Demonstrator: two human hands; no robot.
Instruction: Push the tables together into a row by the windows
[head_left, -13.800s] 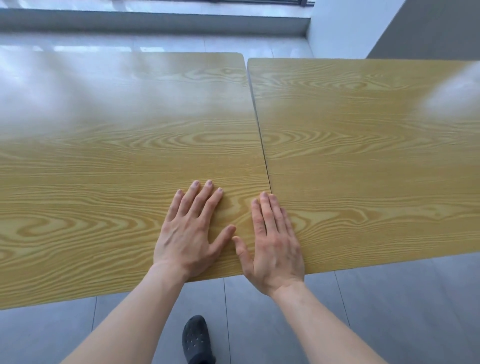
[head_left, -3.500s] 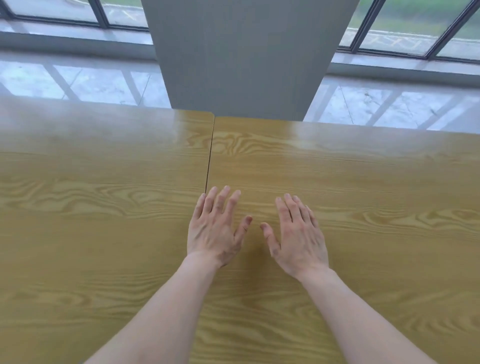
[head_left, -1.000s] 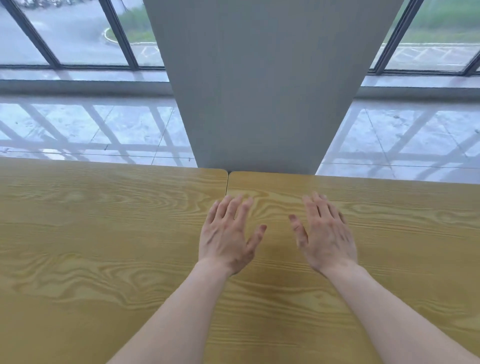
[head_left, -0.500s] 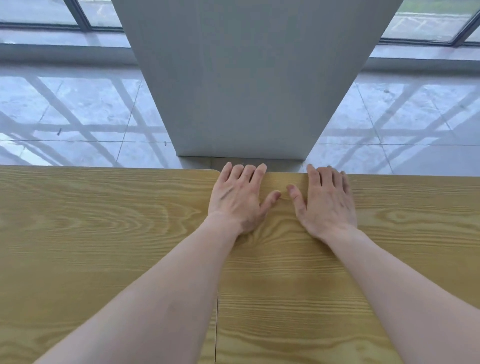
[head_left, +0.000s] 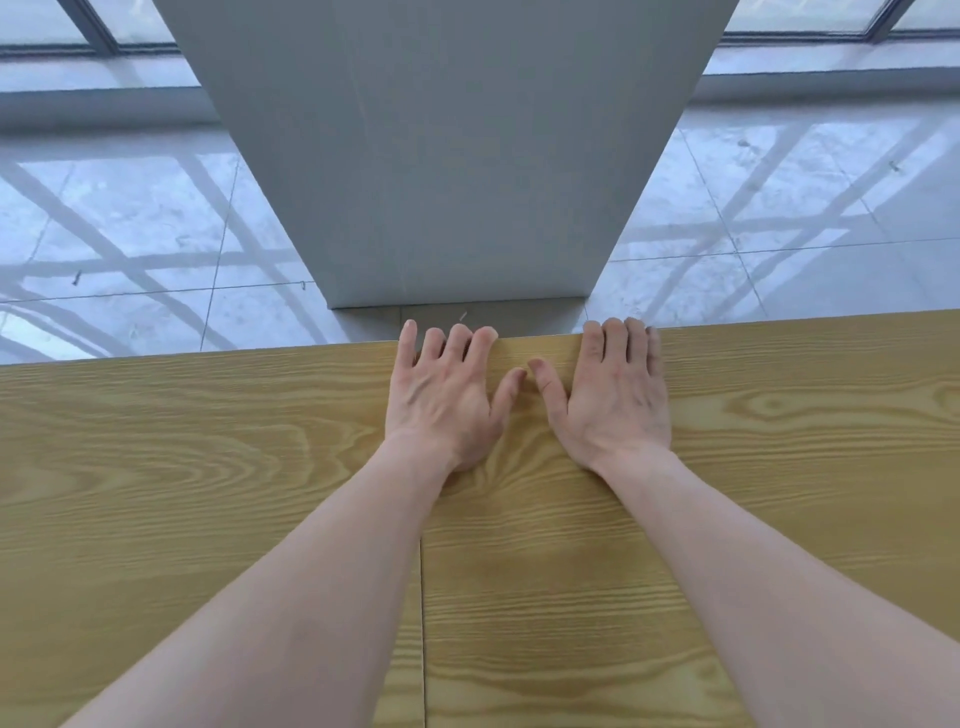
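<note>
Two wood-grain tables stand side by side, the left table (head_left: 182, 467) and the right table (head_left: 805, 441), meeting at a thin seam that runs under my left forearm. My left hand (head_left: 447, 395) lies flat with fingers spread over the far end of the seam, its fingertips just past the far edge. My right hand (head_left: 613, 395) rests on the right table, thumb on top and fingers bent down over its far edge. Both forearms stretch across the tabletops.
A wide grey pillar (head_left: 457, 156) rises directly beyond the tables' far edge, with a narrow strip of floor between. Glossy pale floor tiles (head_left: 130, 234) lie either side of it. Window frames (head_left: 98, 31) run along the top.
My hands have slid forward from mid-table to the far edge, and my right fingers now hook over it. The view has tipped down and moved closer to the pillar.
</note>
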